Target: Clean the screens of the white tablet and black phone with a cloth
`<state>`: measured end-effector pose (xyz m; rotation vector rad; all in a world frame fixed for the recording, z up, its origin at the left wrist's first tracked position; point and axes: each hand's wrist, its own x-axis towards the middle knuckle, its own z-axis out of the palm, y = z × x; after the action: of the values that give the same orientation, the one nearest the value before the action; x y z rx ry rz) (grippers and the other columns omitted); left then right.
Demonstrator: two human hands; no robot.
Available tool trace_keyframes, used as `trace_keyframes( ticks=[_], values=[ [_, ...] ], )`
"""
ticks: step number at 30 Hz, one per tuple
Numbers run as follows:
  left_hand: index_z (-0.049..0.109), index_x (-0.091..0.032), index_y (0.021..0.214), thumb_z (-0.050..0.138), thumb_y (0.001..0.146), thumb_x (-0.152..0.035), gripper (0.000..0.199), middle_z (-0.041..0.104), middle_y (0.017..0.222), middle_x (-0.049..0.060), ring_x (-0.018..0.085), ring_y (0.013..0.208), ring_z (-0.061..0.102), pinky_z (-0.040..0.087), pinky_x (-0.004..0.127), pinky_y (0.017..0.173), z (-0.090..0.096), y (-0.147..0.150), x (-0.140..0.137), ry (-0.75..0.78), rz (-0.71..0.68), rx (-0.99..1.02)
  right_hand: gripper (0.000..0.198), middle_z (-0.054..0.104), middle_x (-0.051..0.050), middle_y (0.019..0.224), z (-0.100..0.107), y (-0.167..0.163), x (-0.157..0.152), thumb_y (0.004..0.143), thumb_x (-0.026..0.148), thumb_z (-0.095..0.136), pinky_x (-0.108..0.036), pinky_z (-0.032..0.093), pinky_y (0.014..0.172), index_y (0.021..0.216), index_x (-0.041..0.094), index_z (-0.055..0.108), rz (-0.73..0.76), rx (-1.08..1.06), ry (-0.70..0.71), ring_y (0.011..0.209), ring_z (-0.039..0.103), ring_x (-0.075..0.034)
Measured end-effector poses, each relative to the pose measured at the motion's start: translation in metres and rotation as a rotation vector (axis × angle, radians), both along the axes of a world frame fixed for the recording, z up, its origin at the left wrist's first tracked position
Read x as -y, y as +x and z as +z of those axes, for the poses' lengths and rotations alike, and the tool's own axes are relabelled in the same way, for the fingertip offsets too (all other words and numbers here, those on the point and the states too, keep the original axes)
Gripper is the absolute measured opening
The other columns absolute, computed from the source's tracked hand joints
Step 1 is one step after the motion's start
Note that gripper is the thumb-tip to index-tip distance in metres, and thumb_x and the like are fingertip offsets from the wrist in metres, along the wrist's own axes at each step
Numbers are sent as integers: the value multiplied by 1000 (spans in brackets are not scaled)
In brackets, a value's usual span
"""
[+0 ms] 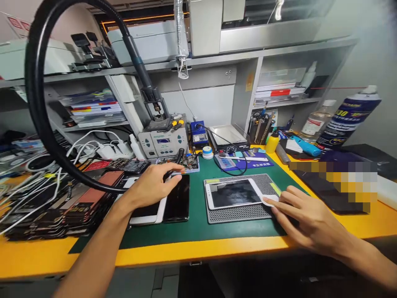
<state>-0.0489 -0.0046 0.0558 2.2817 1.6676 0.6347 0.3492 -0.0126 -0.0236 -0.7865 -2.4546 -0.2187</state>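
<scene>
A white-framed phone (234,193) with a dark screen lies face up on a grey perforated mat (240,216). At its right end my right hand (307,219) pinches a small flat white piece (270,201) against the phone's edge. My left hand (151,184) reaches over another white phone (145,218) and a black phone (176,203). Its thumb and fingers curl together close to a dark stick-like object (180,155) beside a parts tray (192,162); what they hold is partly hidden.
A green mat (198,231) covers the yellow bench. Stacked phone parts (83,207) crowd the left under a looping black hose (37,103). Behind stand a hot-air station (163,142), a small blue-lidded jar (207,152) and a yellow bottle (272,142). A spray can (349,118) leans at right.
</scene>
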Motion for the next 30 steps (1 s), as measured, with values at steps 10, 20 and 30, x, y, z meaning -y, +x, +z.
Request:
trace_keyframes(
  ticks=[10,20,30],
  values=[
    [75,-21,111,53,93,-29,30,81,100,1,18,89,73,52,27,74,-1,-7,0,-41,-8,60,20,56,-5,74,-5,5,-20,98,22,60,-32,48,57,114,17,70,59,-16,59,68,54,-17],
    [76,-21,109,56,89,-23,29,81,99,-1,16,85,74,51,24,70,-3,-7,0,-57,-15,106,19,57,-3,76,-7,3,-19,100,29,55,-30,47,62,109,20,69,-46,-81,-7,69,55,-17],
    [74,-18,107,57,93,-33,27,80,88,2,18,88,74,54,26,81,4,-20,-1,61,106,211,42,77,-6,103,-5,10,-26,87,58,57,-28,51,57,95,23,78,-545,-409,-463,71,66,-20]
  ],
)
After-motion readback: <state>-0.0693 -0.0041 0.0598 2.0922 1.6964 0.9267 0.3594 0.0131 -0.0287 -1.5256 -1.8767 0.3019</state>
